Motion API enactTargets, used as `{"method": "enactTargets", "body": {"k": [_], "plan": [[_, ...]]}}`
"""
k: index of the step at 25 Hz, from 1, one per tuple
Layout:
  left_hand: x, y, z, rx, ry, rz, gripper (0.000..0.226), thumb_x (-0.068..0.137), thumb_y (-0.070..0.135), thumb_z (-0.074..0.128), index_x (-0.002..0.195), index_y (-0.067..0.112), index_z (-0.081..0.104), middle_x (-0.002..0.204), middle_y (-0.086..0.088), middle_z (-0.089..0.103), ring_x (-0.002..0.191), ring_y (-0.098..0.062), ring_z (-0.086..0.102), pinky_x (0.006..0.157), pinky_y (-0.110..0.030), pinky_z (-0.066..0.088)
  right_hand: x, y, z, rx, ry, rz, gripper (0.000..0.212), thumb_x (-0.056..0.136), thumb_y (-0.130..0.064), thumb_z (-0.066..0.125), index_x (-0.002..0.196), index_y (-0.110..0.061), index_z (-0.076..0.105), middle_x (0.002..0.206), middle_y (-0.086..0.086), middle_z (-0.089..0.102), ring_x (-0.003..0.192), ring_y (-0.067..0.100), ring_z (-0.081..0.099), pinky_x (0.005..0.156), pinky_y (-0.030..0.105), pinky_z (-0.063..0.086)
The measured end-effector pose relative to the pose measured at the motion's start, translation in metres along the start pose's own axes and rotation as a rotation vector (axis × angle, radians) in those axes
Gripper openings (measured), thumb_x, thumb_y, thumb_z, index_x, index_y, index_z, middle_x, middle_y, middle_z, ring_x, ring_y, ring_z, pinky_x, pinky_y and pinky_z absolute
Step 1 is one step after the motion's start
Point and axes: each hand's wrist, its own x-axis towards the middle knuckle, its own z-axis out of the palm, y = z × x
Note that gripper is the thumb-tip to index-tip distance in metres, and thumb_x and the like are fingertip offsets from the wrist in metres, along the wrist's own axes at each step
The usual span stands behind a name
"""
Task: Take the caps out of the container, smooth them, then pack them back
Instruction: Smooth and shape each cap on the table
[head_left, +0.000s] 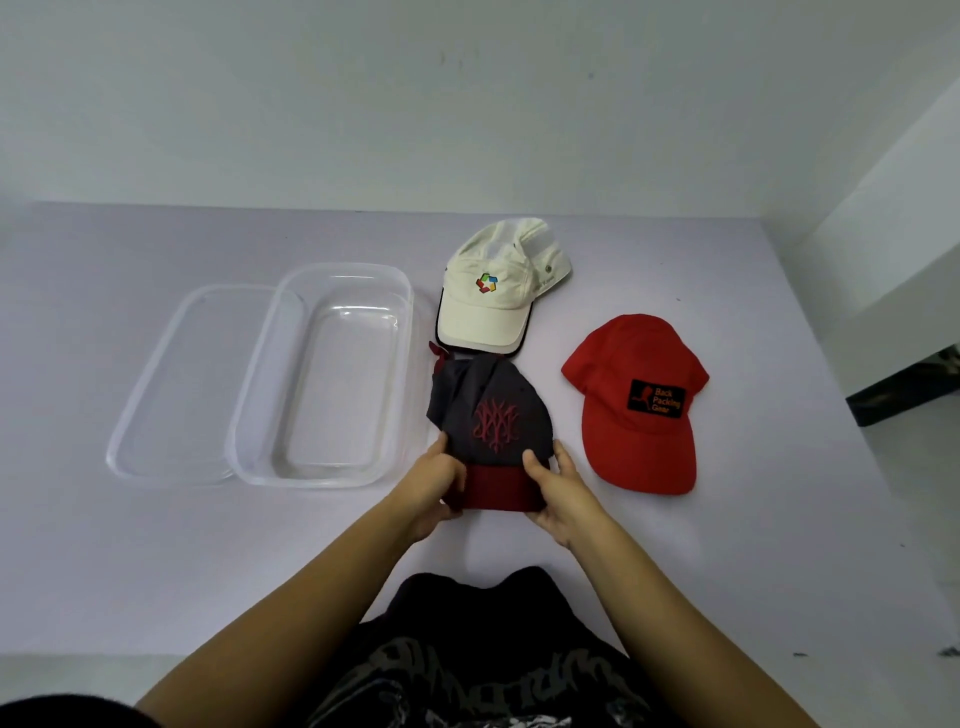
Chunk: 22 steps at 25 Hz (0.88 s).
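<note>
Table (156, 545) before me: pale lavender-grey top, matte, smooth, running back until it meets the wall. Rear wall (363, 104): off-white, plain, with a few small dark specks high up, right of centre. Right-hand side: a second white wall (893, 218) angling toward me. At its foot, a dark strip (904, 389) of something I cannot identify. Light: soft, even, no hard shadows on my table.

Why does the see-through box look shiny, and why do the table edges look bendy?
Head view: soft, even light, faint shadows; small white glints on the clear container and its lid; the wide lens curves the table edges and stretches the arms; the red cap patch text stays readable, slightly soft.
</note>
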Motion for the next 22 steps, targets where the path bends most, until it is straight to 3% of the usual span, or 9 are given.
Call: {"method": "enactTargets", "body": {"k": [2, 3, 6, 9, 11, 13, 15, 19, 22], "plan": [[0.001, -0.01, -0.004, 0.244, -0.003, 0.141, 0.105, 0.064, -0.002, 0.044, 0.148, 0.044, 0.002, 0.137, -0.01, 0.037, 0.092, -0.023, 0.05, 0.07, -0.028, 0.047, -0.002, 0.001, -0.002, 0.006, -0.03, -0.008, 0.05, 0.097, -0.014, 0.046, 0.143, -0.025, 0.029, 0.126, 0.0, 0.051, 0.108, 0.021, 0.055, 0.08, 0.037, 0.051], [0.0, -0.015, -0.006, 0.473, 0.01, 0.24, 0.112, 0.064, 0.001, 0.049, 0.145, 0.05, -0.011, 0.155, -0.009, 0.013, 0.114, -0.031, 0.048, 0.08, -0.032, 0.05, -0.003, 0.003, -0.006, 0.009, -0.045, -0.01, 0.045, 0.099, -0.012, 0.041, 0.142, -0.021, 0.032, 0.125, 0.002, 0.052, 0.106, 0.02, 0.056, 0.08, 0.034, 0.051], [-0.006, -0.033, -0.001, 1.058, 0.027, 0.575, 0.107, 0.079, 0.009, 0.057, 0.137, 0.05, -0.023, 0.155, -0.002, -0.03, 0.146, -0.038, -0.01, 0.115, -0.049, 0.021, -0.009, 0.007, -0.014, 0.068, -0.061, -0.023, 0.038, 0.101, -0.007, 0.033, 0.137, -0.008, 0.041, 0.127, 0.01, 0.056, 0.101, 0.016, 0.059, 0.076, 0.027, 0.052], [-0.004, -0.041, 0.003, 1.142, 0.14, 0.718, 0.085, 0.092, 0.008, 0.048, 0.141, 0.029, -0.018, 0.152, 0.001, -0.024, 0.146, -0.039, -0.006, 0.114, -0.049, 0.028, -0.018, 0.003, -0.021, -0.003, -0.131, 0.016, 0.041, 0.097, -0.002, 0.034, 0.136, -0.01, 0.043, 0.13, 0.01, 0.055, 0.11, 0.017, 0.056, 0.087, 0.031, 0.049], [-0.002, -0.038, 0.001, 1.114, 0.194, 0.713, 0.078, 0.091, -0.005, 0.039, 0.141, 0.021, -0.016, 0.156, -0.001, -0.015, 0.147, -0.039, -0.001, 0.109, -0.044, 0.036, -0.026, 0.001, -0.028, -0.352, -0.193, -0.045, 0.068, 0.081, -0.002, 0.047, 0.144, -0.021, 0.03, 0.148, 0.004, 0.036, 0.129, 0.014, 0.04, 0.101, 0.036, 0.039], [-0.004, -0.035, -0.003, 1.091, 0.212, 0.745, 0.078, 0.089, -0.01, 0.036, 0.143, 0.023, -0.01, 0.158, -0.003, -0.011, 0.146, -0.039, 0.0, 0.105, -0.044, 0.039, -0.033, 0.001, -0.037, -0.955, -0.167, -0.304, 0.102, 0.074, -0.008, 0.061, 0.148, -0.033, -0.004, 0.158, -0.005, -0.008, 0.136, 0.006, 0.013, 0.107, 0.032, 0.032], [-0.007, -0.035, -0.006, 1.07, 0.188, 0.81, 0.076, 0.091, -0.006, 0.036, 0.146, 0.036, 0.005, 0.158, -0.004, -0.007, 0.146, -0.038, 0.003, 0.105, -0.046, 0.038, -0.033, 0.009, -0.039, -1.367, -0.125, -0.677, 0.112, 0.077, -0.023, 0.069, 0.142, -0.036, -0.021, 0.154, -0.005, -0.025, 0.139, 0.007, -0.004, 0.114, 0.032, 0.016], [-0.008, -0.043, -0.011, 1.092, 0.168, 0.908, 0.083, 0.092, -0.001, 0.041, 0.137, 0.06, 0.007, 0.159, -0.009, 0.009, 0.144, -0.039, 0.014, 0.104, -0.048, 0.041, -0.019, 0.028, -0.028, -1.354, 0.052, -0.868, 0.083, 0.086, -0.003, 0.055, 0.147, -0.012, 0.0, 0.155, -0.001, -0.002, 0.146, 0.022, 0.01, 0.11, 0.037, 0.037], [-0.01, -0.041, -0.008, 1.147, 0.314, 0.981, 0.076, 0.077, -0.008, 0.052, 0.135, 0.041, 0.04, 0.147, -0.021, 0.038, 0.127, -0.049, 0.044, 0.075, -0.048, 0.058, -0.01, 0.037, -0.021, -1.326, 0.218, -0.94, 0.075, 0.076, 0.008, 0.063, 0.142, 0.002, 0.027, 0.148, 0.019, 0.035, 0.134, 0.036, 0.039, 0.093, 0.043, 0.05]]}}
